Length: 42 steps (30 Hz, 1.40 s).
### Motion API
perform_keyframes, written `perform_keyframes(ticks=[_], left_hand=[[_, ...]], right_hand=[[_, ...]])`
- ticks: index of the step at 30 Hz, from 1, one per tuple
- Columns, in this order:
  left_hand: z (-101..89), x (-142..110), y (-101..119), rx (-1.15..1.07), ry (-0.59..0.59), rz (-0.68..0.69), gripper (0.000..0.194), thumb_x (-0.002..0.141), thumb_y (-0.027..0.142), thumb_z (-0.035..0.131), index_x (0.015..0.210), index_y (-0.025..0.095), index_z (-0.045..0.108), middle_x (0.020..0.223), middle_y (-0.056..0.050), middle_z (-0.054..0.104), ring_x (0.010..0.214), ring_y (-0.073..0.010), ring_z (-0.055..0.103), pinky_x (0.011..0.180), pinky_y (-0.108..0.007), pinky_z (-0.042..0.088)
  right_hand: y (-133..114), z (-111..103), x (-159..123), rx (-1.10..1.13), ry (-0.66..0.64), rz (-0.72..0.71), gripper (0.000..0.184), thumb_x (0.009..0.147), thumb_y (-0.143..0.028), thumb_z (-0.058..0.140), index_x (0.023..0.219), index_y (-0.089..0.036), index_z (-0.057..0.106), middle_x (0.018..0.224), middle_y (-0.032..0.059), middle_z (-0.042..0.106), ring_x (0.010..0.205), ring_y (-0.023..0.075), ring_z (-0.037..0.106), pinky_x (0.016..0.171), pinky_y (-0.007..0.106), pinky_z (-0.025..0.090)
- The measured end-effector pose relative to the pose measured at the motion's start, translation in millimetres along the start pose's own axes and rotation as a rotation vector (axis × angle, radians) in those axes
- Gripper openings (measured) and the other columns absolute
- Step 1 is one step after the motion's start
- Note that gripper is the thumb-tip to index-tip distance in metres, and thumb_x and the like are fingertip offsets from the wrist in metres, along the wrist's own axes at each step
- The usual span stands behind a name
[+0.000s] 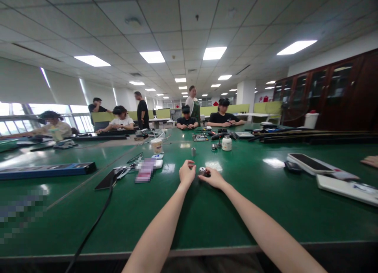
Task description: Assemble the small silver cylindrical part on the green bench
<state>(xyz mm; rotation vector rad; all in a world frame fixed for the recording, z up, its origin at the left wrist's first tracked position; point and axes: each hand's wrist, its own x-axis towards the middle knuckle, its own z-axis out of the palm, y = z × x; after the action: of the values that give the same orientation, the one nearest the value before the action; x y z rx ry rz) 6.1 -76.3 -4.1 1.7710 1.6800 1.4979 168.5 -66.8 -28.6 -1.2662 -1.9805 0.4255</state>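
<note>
The silver cylinder (202, 170), taken as the landmark, is held upright at its right side by the right hand (215, 179), its body pinched between thumb and curled fingers; whether its base is in contact with the tabletop (236, 218) cannot be told. The left hand (186, 174) is held just to the left of the silver cylinder, empty, its fingers loosely curved and parted from the thumb. A second cylinder (193, 151) is stood upright beyond the silver cylinder and slightly to its left. Beyond it and to its right, a white jar (226, 143) is seen with small metal parts (214, 147) beside it. Beyond it and to its left, a cup (157, 146) is placed. Well to its left, a black cable (103, 210) is draped across the green surface; well to its right, a pale flat case (345, 189) is laid.
</note>
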Motion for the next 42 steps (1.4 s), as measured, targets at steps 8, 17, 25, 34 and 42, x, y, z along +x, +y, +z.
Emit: perform_keyframes(ticks=[8, 17, 25, 34, 42], left_hand=[[10.8, -4.4, 23.1, -0.155, -0.058, 0.138, 0.020, 0.078, 0.016, 0.062, 0.098, 0.020, 0.058, 0.081, -0.002, 0.071, 0.074, -0.0142, 0.067, 0.071, -0.025, 0.050], [4.3, -6.2, 29.0, -0.034, -0.126, 0.194, 0.021, 0.078, 0.015, 0.061, 0.098, 0.021, 0.058, 0.082, -0.002, 0.072, 0.077, -0.0150, 0.068, 0.074, -0.026, 0.051], [-8.4, -7.3, 36.3, 0.117, -0.231, 0.293, 0.025, 0.078, 0.012, 0.059, 0.099, 0.024, 0.061, 0.085, -0.001, 0.073, 0.080, -0.0169, 0.067, 0.074, -0.027, 0.049], [-4.1, -9.0, 32.7, 0.022, -0.084, 0.165, 0.024, 0.070, 0.030, 0.074, 0.090, 0.020, 0.065, 0.078, -0.003, 0.072, 0.078, -0.0185, 0.067, 0.076, -0.029, 0.049], [-30.6, 3.4, 40.2, -0.185, -0.472, 0.043, 0.038, 0.058, 0.017, 0.082, 0.092, 0.015, 0.067, 0.068, -0.005, 0.073, 0.070, -0.0197, 0.070, 0.070, -0.028, 0.053]], right_hand=[[8.8, 3.0, 5.5, 0.017, -0.011, -0.039, 0.035, 0.070, -0.048, 0.071, 0.086, -0.019, 0.061, 0.085, 0.0047, 0.067, 0.082, 0.0204, 0.060, 0.074, 0.031, 0.046], [2.5, 0.4, 2.8, 0.039, -0.007, -0.040, 0.033, 0.071, -0.048, 0.070, 0.083, -0.019, 0.060, 0.083, 0.0045, 0.067, 0.077, 0.0194, 0.061, 0.070, 0.030, 0.045], [-4.9, -3.6, -0.5, 0.035, -0.017, -0.019, 0.028, 0.071, -0.041, 0.071, 0.082, -0.018, 0.060, 0.082, 0.0039, 0.067, 0.078, 0.0193, 0.061, 0.071, 0.029, 0.045], [-11.8, -4.3, -3.7, 0.022, -0.022, 0.014, 0.032, 0.071, -0.041, 0.072, 0.090, -0.018, 0.062, 0.083, 0.0052, 0.068, 0.077, 0.0195, 0.062, 0.068, 0.029, 0.045], [-20.9, -17.4, -5.7, -0.034, -0.150, -0.007, 0.040, 0.065, -0.049, 0.075, 0.087, -0.018, 0.065, 0.075, 0.0028, 0.067, 0.067, 0.0161, 0.058, 0.060, 0.026, 0.041]])
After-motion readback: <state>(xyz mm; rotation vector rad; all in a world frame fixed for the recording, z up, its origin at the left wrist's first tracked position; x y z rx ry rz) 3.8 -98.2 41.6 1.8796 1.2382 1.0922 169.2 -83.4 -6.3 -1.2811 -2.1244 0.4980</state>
